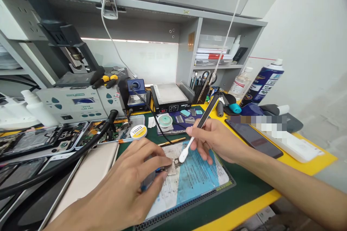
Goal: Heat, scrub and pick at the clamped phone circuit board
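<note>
My right hand [208, 137] grips a brush [199, 124] with a dark handle and a white tip. Its tip touches or hovers just over a small dark metal part [177, 162] on a blue and white pad [200, 173]. Left of that part, my left hand [143, 177] has thumb and fingers curled round a small flat light piece [171, 169]. Something dark and blue shows between the fingers, mostly hidden. The pad lies on a green mat [241, 184].
Behind the hands are a spool [165, 121], a round yellow-white tin [138, 131] and a heating plate [170, 94]. A black hose [89, 146] crosses the left side over phone parts. At right lie a dark phone [255, 139] and a spray can [261, 83].
</note>
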{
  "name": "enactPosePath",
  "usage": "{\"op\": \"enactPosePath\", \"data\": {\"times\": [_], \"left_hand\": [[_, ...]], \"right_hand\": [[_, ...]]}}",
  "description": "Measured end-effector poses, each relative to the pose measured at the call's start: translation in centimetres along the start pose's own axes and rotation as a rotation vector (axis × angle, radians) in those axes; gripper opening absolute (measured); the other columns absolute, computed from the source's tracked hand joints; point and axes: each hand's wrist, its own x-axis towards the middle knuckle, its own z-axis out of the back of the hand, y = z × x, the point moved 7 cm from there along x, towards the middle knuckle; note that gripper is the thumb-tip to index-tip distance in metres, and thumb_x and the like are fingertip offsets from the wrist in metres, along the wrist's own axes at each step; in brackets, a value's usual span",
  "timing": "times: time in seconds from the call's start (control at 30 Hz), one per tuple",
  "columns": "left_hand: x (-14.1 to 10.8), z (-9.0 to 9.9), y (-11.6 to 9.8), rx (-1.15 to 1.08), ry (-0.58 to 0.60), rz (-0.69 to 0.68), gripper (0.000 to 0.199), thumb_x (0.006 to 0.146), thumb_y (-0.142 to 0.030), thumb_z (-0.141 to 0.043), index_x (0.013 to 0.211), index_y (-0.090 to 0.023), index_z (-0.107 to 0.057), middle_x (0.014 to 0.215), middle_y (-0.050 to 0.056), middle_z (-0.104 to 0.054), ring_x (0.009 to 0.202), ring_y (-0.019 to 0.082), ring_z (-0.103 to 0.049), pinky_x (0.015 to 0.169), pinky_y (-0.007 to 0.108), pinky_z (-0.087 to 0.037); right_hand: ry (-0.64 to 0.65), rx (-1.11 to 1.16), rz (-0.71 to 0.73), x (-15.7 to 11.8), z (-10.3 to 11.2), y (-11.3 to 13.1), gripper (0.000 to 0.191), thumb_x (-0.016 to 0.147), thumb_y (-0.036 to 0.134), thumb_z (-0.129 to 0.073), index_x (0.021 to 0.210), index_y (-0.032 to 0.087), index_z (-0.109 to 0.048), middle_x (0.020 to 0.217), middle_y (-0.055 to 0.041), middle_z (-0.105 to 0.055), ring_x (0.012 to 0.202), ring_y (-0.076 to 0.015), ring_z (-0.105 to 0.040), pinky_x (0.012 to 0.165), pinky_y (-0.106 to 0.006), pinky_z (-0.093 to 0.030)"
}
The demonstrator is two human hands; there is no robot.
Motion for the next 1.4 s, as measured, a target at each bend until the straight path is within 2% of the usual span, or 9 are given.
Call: {"op": "enactPosePath", "data": {"times": [0.2,0.37,0.5,0.63,0.77,0.93,1.07,1.23,1.4], "left_hand": [[-0.1,0.1,-0.2,0.027,-0.019,-0.021,0.028,0.1,-0.015,-0.047,0.108,-0.023,-0.073,0.108,0.01,-0.065,0.1,0.024,-0.057,0.082,0.037,-0.051],[-0.1,0.1,-0.2,0.034,0.004,-0.029,0.028,0.1,-0.014,-0.047,0.109,-0.022,-0.072,0.109,0.01,-0.064,0.1,0.024,-0.056,0.084,0.038,-0.05],[0.0,0.1,-0.1,0.039,0.035,-0.019,0.027,0.1,-0.013,-0.048,0.111,-0.023,-0.071,0.111,0.009,-0.063,0.102,0.024,-0.055,0.087,0.039,-0.048],[-0.1,0.1,-0.2,0.036,0.035,-0.024,0.029,0.1,-0.012,-0.048,0.114,-0.024,-0.07,0.111,0.009,-0.062,0.102,0.024,-0.054,0.087,0.04,-0.047],[-0.2,0.1,-0.2,0.033,0.03,-0.025,0.03,0.1,-0.012,-0.047,0.114,-0.024,-0.071,0.111,0.009,-0.061,0.102,0.024,-0.054,0.087,0.04,-0.046],[-0.2,0.1,-0.3,0.02,0.017,-0.032,0.03,0.101,-0.012,-0.047,0.114,-0.024,-0.07,0.109,0.009,-0.061,0.101,0.024,-0.054,0.087,0.039,-0.046],[-0.3,0.1,-0.2,0.014,-0.001,-0.038,0.027,0.101,-0.012,-0.049,0.114,-0.024,-0.07,0.109,0.007,-0.061,0.101,0.023,-0.054,0.087,0.039,-0.045],[-0.3,-0.1,-0.1,0.02,0.005,-0.038,0.026,0.1,-0.012,-0.05,0.112,-0.024,-0.07,0.11,0.007,-0.061,0.101,0.023,-0.054,0.086,0.039,-0.046],[-0.2,0.1,-0.3,0.022,0.006,-0.049,0.027,0.1,-0.012,-0.05,0.114,-0.023,-0.07,0.108,0.008,-0.061,0.1,0.023,-0.054,0.085,0.04,-0.046]], "right_hand": [[-0.086,0.038,-0.032,-0.2,0.2,0.3,0.042,0.075,0.046,-0.083,0.057,0.015,-0.062,0.038,-0.0008,-0.058,0.028,-0.0098,-0.047,0.026,-0.018,-0.042],[-0.05,-0.003,0.001,-0.1,0.0,0.4,0.041,0.078,0.046,-0.081,0.06,0.014,-0.063,0.04,-0.0014,-0.06,0.029,-0.0096,-0.049,0.028,-0.017,-0.043],[-0.1,0.031,0.029,-0.2,0.3,0.5,0.042,0.075,0.047,-0.084,0.061,0.017,-0.058,0.044,0.0006,-0.061,0.03,-0.01,-0.05,0.027,-0.018,-0.042],[-0.041,-0.008,0.077,-0.3,-0.3,0.8,0.043,0.076,0.049,-0.083,0.063,0.016,-0.061,0.044,0.0,-0.062,0.032,-0.0098,-0.052,0.03,-0.017,-0.044],[-0.078,0.002,0.066,-0.3,-0.2,0.8,0.045,0.076,0.051,-0.083,0.06,0.017,-0.058,0.042,0.0003,-0.059,0.032,-0.0101,-0.05,0.03,-0.017,-0.042],[-0.024,-0.021,0.102,-0.4,-0.4,0.9,0.042,0.077,0.049,-0.083,0.064,0.015,-0.061,0.042,0.0003,-0.06,0.033,-0.0102,-0.052,0.032,-0.017,-0.044],[-0.029,-0.024,0.094,-0.3,-0.2,0.5,0.045,0.081,0.052,-0.08,0.062,0.015,-0.062,0.042,-0.0002,-0.06,0.032,-0.0099,-0.051,0.032,-0.018,-0.043],[0.049,-0.047,0.127,-0.4,-0.7,0.5,0.038,0.082,0.048,-0.082,0.068,0.015,-0.066,0.045,0.0005,-0.062,0.035,-0.0098,-0.054,0.035,-0.017,-0.045],[0.001,-0.042,0.096,-0.2,-0.4,0.4,0.042,0.08,0.049,-0.082,0.063,0.014,-0.067,0.042,0.0002,-0.061,0.032,-0.0094,-0.051,0.032,-0.016,-0.044]]}}
